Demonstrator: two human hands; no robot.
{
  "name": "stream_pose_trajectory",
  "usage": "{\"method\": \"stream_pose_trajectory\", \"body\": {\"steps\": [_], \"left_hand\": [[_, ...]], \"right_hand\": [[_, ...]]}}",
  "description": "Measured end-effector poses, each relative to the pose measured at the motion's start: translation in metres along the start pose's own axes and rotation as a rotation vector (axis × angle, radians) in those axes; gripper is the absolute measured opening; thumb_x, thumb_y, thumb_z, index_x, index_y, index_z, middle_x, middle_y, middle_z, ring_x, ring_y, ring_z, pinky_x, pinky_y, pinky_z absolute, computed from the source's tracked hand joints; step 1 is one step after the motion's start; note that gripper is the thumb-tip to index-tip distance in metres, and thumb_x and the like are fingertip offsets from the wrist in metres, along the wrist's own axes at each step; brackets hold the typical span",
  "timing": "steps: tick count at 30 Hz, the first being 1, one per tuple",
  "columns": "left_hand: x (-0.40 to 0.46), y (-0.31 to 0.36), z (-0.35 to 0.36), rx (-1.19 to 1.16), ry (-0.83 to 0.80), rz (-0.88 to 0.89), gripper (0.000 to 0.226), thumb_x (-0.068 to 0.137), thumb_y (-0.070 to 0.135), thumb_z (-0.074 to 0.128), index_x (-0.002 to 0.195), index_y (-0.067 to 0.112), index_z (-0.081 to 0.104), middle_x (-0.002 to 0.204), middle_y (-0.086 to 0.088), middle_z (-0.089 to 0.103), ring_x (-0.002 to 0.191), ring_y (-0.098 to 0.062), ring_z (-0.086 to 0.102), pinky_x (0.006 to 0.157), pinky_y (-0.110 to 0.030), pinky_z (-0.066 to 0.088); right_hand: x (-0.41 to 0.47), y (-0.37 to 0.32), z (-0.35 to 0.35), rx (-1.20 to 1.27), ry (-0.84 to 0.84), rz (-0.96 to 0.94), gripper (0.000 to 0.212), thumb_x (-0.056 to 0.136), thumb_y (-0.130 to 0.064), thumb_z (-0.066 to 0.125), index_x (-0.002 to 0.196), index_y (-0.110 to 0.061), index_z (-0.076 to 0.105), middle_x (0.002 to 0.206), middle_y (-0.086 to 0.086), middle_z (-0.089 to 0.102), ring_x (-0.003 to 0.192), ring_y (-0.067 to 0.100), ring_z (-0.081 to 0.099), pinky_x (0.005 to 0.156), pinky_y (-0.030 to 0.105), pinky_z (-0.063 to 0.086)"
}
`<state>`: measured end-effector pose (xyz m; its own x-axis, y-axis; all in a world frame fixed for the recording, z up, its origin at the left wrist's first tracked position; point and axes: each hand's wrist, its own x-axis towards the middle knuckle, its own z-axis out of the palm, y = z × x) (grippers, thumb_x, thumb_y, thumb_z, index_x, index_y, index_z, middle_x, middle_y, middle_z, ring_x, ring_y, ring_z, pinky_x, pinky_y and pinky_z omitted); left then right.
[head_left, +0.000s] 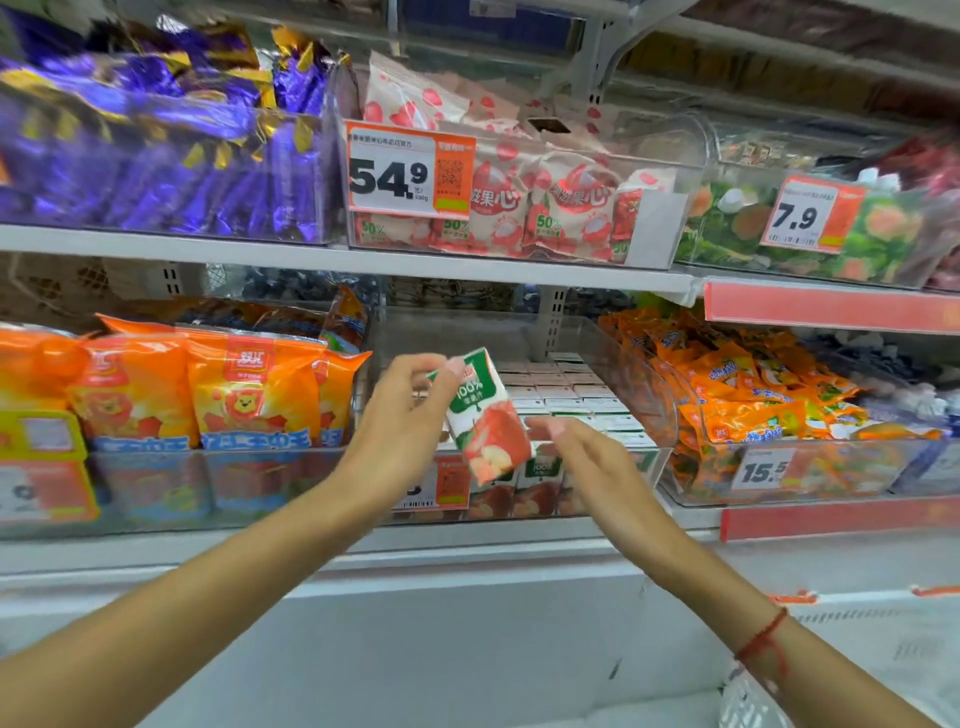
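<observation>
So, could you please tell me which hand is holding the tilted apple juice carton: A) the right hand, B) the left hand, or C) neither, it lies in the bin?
B: the left hand pinches the juice carton by its top, while the right hand is open beside its lower end.

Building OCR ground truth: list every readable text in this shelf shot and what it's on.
"54.9", "500g": upper middle price tag.
"50%": pink-white bags behind it.
"7.9": upper right price tag.
"15.5": lower right price tag.
"100%": juice carton pinched by the left hand.
Small print, barcodes and the lower left tags: too blurred to read.
</observation>
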<state>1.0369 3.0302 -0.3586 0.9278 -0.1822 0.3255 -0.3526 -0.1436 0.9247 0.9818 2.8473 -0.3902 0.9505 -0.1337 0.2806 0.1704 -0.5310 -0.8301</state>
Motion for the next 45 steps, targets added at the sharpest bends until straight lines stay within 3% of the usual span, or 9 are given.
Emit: {"method": "stream_pose_trajectory", "body": {"steps": [3, 7, 14, 20, 26, 30, 36, 40, 45], "left_hand": [[-0.030, -0.002, 0.007, -0.049, -0.043, -0.090, 0.025, 0.094, 0.046, 0.051, 0.113, 0.030, 0.052, 0.100, 0.014, 0.058, 0.085, 0.004, 0.058, 0.055, -0.005, 0.045], [-0.048, -0.008, 0.011, -0.169, -0.042, -0.199, 0.041, 0.091, 0.046, 0.057, 0.125, 0.023, 0.054, 0.114, -0.001, 0.067, 0.102, -0.013, 0.065, 0.086, -0.027, 0.053], [-0.049, -0.021, 0.001, -0.296, -0.246, -0.338, 0.036, 0.088, 0.038, 0.066, 0.120, 0.024, 0.063, 0.109, 0.005, 0.073, 0.097, -0.009, 0.071, 0.073, -0.019, 0.058], [-0.049, -0.030, -0.001, -0.235, -0.269, -0.266, 0.028, 0.087, 0.039, 0.067, 0.114, 0.030, 0.066, 0.109, 0.008, 0.073, 0.102, -0.008, 0.068, 0.083, -0.022, 0.057], [-0.045, -0.036, -0.001, -0.298, -0.201, -0.273, 0.017, 0.088, 0.035, 0.067, 0.103, 0.029, 0.066, 0.100, 0.007, 0.074, 0.085, -0.002, 0.071, 0.062, -0.012, 0.053], [-0.044, -0.036, -0.003, -0.351, -0.172, -0.292, 0.011, 0.088, 0.034, 0.065, 0.097, 0.027, 0.066, 0.086, 0.012, 0.076, 0.079, -0.004, 0.073, 0.058, -0.013, 0.053], [-0.046, -0.040, 0.004, -0.341, -0.051, -0.280, 0.004, 0.086, 0.032, 0.070, 0.083, 0.034, 0.070, 0.080, 0.017, 0.075, 0.074, 0.002, 0.071, 0.056, -0.011, 0.052], [-0.046, -0.041, 0.009, -0.281, -0.099, -0.323, 0.011, 0.077, 0.042, 0.077, 0.085, 0.036, 0.072, 0.091, 0.012, 0.076, 0.087, -0.004, 0.071, 0.073, -0.022, 0.058], [-0.043, -0.038, -0.002, -0.184, -0.229, -0.260, 0.022, 0.074, 0.034, 0.082, 0.094, 0.038, 0.073, 0.101, 0.013, 0.074, 0.092, 0.002, 0.068, 0.083, -0.020, 0.055]], "right_hand": [[-0.024, -0.012, 0.014, 0.271, -0.137, 0.103, 0.042, 0.087, -0.062, 0.039, 0.106, -0.036, 0.066, 0.099, -0.021, 0.072, 0.096, -0.005, 0.066, 0.087, 0.018, 0.052], [-0.040, -0.013, 0.030, 0.260, -0.142, 0.091, 0.027, 0.093, -0.037, 0.057, 0.115, -0.023, 0.063, 0.106, -0.006, 0.072, 0.101, 0.004, 0.066, 0.091, 0.021, 0.053], [-0.041, -0.008, 0.030, 0.297, -0.114, 0.122, 0.024, 0.093, -0.043, 0.056, 0.108, -0.027, 0.066, 0.097, -0.009, 0.074, 0.090, 0.000, 0.068, 0.069, 0.010, 0.050], [-0.035, -0.006, 0.027, 0.278, -0.099, 0.096, 0.038, 0.085, -0.064, 0.041, 0.102, -0.041, 0.066, 0.099, -0.016, 0.072, 0.095, 0.000, 0.067, 0.084, 0.020, 0.054], [-0.033, -0.001, 0.023, 0.308, -0.174, 0.128, 0.013, 0.093, -0.041, 0.057, 0.104, -0.043, 0.063, 0.097, -0.025, 0.071, 0.095, -0.005, 0.066, 0.077, 0.017, 0.054], [-0.036, -0.001, 0.023, 0.377, -0.281, 0.132, 0.017, 0.095, -0.031, 0.058, 0.110, -0.036, 0.065, 0.107, -0.017, 0.072, 0.103, 0.002, 0.066, 0.086, 0.022, 0.055], [-0.039, 0.001, 0.032, 0.133, -0.041, -0.003, 0.020, 0.085, -0.036, 0.071, 0.103, -0.040, 0.063, 0.087, -0.015, 0.071, 0.082, -0.001, 0.064, 0.071, 0.014, 0.052], [-0.042, 0.000, 0.036, -0.102, 0.092, -0.109, 0.030, 0.080, -0.037, 0.076, 0.107, -0.035, 0.064, 0.086, -0.017, 0.068, 0.079, 0.004, 0.062, 0.071, 0.022, 0.054], [-0.039, 0.001, 0.030, 0.039, 0.040, -0.043, 0.011, 0.084, -0.032, 0.072, 0.094, -0.027, 0.072, 0.083, -0.010, 0.073, 0.080, 0.006, 0.066, 0.076, 0.024, 0.055]]}}
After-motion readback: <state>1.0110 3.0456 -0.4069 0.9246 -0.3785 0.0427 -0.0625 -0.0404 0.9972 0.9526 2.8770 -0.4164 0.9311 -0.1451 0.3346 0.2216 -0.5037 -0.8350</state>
